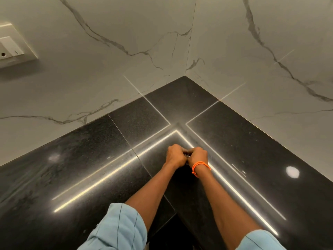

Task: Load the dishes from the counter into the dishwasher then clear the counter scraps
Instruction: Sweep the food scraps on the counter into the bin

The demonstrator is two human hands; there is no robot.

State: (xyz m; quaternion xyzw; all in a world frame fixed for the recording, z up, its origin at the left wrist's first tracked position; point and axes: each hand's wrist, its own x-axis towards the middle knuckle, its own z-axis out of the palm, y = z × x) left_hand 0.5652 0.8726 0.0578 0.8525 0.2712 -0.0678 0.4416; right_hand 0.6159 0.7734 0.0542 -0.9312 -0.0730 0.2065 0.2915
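Observation:
My left hand [175, 156] and my right hand [198, 156] meet knuckle to knuckle over the black granite counter [86, 159], near its inner corner. Both hands have curled fingers and show their backs to me. Between them a small greyish scrap [187, 156] shows, pinched from both sides; what it is I cannot make out. An orange thread band [200, 167] circles my right wrist. No dishes and no dishwasher are in view.
White marble-patterned wall tiles [126, 33] close the counter at the back and on the right, meeting in a corner. A white switch and socket plate [12, 49] is on the left wall. The polished stone reflects strip lights and two round lamps.

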